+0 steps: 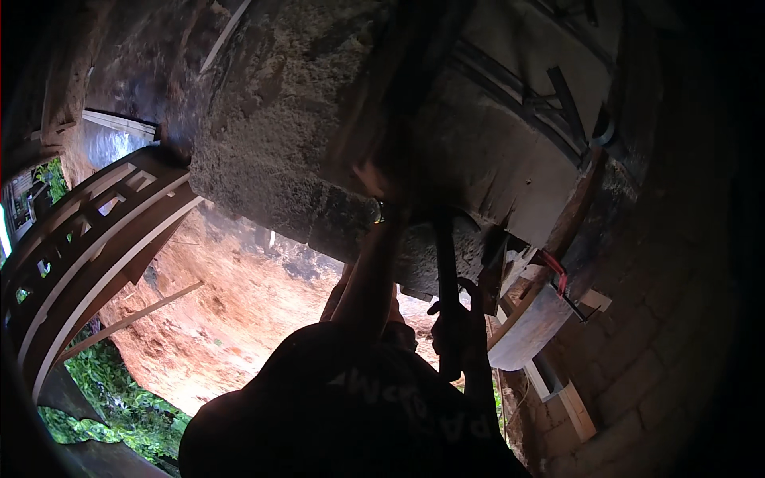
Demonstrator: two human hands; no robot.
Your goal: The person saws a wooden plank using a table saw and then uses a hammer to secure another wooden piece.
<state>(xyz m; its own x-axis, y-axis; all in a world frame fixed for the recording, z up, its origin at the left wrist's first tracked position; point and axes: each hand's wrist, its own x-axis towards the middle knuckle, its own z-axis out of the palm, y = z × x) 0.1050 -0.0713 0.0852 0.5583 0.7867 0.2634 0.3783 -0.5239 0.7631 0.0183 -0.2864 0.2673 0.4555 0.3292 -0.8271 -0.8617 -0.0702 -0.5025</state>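
My left arm reaches forward to a rough, dark slab [271, 159] with a grainy surface. My left hand [373, 182] is at the slab, deep in shadow. Its fingers do not show, and a small bright glint sits by the wrist. To its right, my right hand [456, 323] is a dark silhouette, its fingers closed round a long, straight dark handle [446, 263]. The handle stands nearly upright in the picture. At its far end is a dark rounded shape, too shadowed to tell its kind.
A curved-looking wooden frame with cut-outs [103, 207] stands at the left. Reddish bare soil [215, 311] lies below, with a thin stick [131, 319] across it and green plants [119, 398]. At the right are a red-handled tool [555, 271], a pale block [530, 327] and wood offcuts [575, 410].
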